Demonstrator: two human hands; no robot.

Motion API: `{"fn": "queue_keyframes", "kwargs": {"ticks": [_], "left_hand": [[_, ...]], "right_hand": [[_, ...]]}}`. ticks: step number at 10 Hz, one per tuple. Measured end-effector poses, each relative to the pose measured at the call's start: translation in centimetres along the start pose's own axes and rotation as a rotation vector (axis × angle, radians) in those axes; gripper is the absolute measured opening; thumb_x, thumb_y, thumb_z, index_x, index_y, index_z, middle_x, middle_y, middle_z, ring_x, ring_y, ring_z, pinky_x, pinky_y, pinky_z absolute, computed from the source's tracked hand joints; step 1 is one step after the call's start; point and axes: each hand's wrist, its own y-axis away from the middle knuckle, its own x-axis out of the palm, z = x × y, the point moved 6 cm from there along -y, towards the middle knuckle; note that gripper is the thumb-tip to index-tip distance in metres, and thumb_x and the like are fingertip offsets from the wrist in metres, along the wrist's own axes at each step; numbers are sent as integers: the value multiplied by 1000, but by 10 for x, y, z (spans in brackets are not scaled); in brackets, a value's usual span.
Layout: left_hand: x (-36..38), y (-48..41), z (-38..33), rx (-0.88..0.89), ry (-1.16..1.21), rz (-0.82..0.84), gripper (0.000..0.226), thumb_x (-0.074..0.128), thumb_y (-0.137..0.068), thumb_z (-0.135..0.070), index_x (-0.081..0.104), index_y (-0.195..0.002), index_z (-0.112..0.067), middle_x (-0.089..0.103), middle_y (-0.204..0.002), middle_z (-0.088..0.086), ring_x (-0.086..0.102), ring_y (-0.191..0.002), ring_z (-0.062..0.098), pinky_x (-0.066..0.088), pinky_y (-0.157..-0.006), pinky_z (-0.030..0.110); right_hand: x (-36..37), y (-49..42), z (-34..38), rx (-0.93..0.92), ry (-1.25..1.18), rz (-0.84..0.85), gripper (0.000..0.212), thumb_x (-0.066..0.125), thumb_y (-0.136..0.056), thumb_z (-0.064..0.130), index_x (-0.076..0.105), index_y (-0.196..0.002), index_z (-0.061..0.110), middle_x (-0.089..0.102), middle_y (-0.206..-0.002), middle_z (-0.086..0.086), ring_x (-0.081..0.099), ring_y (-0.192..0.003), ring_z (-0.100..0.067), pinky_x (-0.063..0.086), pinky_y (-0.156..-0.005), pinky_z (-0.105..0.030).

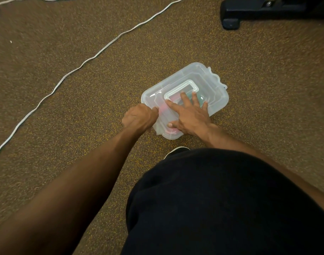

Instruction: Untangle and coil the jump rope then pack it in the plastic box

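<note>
A: Where was the plastic box [215,97] at that moment?

B: It sat on the carpet floor [84,111], just ahead of the person's knee, with its translucent lid [203,78] on top. The box lay skewed, its long side running from near left to far right.

A: And the jump rope?

B: Only blurred pink and green patches [194,97] showed through the lid, so I could not tell how the rope lay inside. A bit of pale stuff [217,78] stuck out at the far right edge of the box, too small to name for sure.

A: What were the hands doing?

B: The right hand [189,116] lay flat on the lid, fingers spread, with the fingertips reaching the raised rectangular frame [193,87] in the lid's middle and the thumb near the close corner. The left hand [139,118] was curled into a fist against the near left edge of the box, fingers tucked at the rim. Whether it gripped a latch or only pressed there, I could not tell. The two hands were close beside each other, not touching.

A: Anything else on the floor?

B: A long white cord [95,57] ran loose across the carpet well to the left. A black equipment foot [231,23] stood at the far right, and the toe of a shoe [176,150] peeked out beside dark trousers [222,199].
</note>
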Motion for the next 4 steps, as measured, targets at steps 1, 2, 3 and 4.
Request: {"fn": "queue_keyframes", "kwargs": {"ticks": [1,2,3,4], "left_hand": [[5,0,-2,-26,61,15,67,37,-80,-66,67,-91,-7,73,-80,10,71,-71,30,60,-75,43],[-2,10,-11,-9,-100,-15,65,36,-87,-64,67,-96,-7,72,-85,7,70,-78,27,55,-77,37],[-18,13,-23,53,-349,-45,56,39,-94,-58,65,-101,-8,63,-83,5,63,-79,25,46,-69,33],[-48,13,-58,200,-435,-4,50,52,-91,-56,61,-112,-12,58,-79,3,61,-76,22,50,-67,32]], "right_hand": [[0,1,0,-7,5,-3,86,57,-89,62,3,-155,50,-7,-169,-8,-11,-153,-42,5,-117,-69],[-3,4,-1,-29,-40,45,83,59,-91,56,7,-156,48,-7,-169,-9,-12,-152,-43,1,-118,-69],[-15,3,-7,-62,-173,114,71,59,-95,47,22,-155,46,0,-170,-8,-6,-154,-40,4,-119,-65],[-51,10,-35,-59,-500,94,50,58,-99,36,48,-147,33,33,-163,-4,34,-147,-29,29,-116,-42]]}}
